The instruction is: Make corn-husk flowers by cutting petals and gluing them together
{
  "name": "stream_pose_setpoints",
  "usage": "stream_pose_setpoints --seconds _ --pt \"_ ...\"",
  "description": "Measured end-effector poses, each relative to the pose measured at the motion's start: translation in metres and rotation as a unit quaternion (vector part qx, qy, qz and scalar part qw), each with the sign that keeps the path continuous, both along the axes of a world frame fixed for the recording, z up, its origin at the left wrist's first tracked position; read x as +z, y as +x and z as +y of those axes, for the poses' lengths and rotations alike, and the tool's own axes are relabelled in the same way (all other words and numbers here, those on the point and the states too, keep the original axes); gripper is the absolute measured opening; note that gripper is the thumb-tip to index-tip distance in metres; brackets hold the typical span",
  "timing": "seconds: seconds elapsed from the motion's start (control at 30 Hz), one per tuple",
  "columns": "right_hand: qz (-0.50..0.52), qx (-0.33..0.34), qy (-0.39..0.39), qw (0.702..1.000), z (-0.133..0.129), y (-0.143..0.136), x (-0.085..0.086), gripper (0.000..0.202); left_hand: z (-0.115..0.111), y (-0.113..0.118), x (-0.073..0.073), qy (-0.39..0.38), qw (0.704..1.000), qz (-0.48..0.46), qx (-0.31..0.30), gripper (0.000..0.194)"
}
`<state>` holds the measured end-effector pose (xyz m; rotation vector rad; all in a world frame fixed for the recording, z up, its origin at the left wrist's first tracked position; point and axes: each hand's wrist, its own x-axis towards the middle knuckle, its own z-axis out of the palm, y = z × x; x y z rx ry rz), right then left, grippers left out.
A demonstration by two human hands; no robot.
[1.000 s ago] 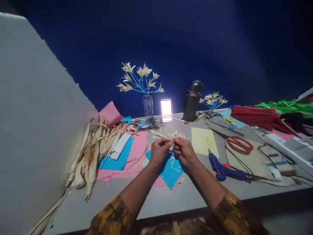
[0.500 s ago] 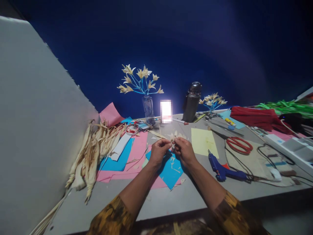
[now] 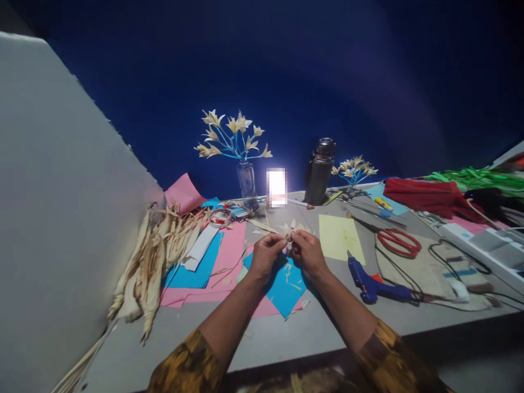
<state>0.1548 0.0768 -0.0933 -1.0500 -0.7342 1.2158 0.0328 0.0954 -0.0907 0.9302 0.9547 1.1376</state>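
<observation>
A small pale piece, seemingly dried husk (image 3: 288,237), is just left of the yellow sheet (image 3: 340,240), mostly hidden by the fingers around it. The left hand (image 3: 265,254) has its grip closed on one side of it, thumb against fingertips, and the right hand (image 3: 310,252), nearer the yellow sheet, pinches the other side, so the two sets of fingertips almost meet. Pale petal-shaped pieces (image 3: 295,225) show just past the fingertips; whether they join the held piece, I cannot tell. Left of the yellow sheet and nearer the person, a blue sheet (image 3: 285,292) lies under the hands with pale slivers (image 3: 292,278) scattered over it. Farther left of the yellow sheet come pink paper (image 3: 229,256), a ring-shaped roll (image 3: 220,218) and a heap of dry corn husks (image 3: 151,262). Beyond the yellow sheet and to its left, a glass vase (image 3: 248,188) holds cream flowers (image 3: 238,124) on blue stems; a dark flask (image 3: 319,174) stands behind the sheet. Right of the yellow sheet, red-handled scissors (image 3: 399,243) and a blue glue gun (image 3: 370,284) rest on the table (image 3: 298,338), with a dark red cloth (image 3: 426,197) farther back.
</observation>
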Motion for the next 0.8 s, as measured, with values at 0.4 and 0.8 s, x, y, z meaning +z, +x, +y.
stream_pose_setpoints --seconds 0.4,0.8 --pt "-0.145 -0.035 0.044 0.988 -0.0028 0.0018 0.0009 0.033 0.0033 -0.0018 -0.0058 0.0 1.0 0.007 0.0 0.029" --pt "-0.224 -0.055 0.07 0.97 -0.0052 0.0012 0.0069 0.029 0.0029 -0.0018 -0.0039 0.014 1.0 0.009 -0.007 0.028"
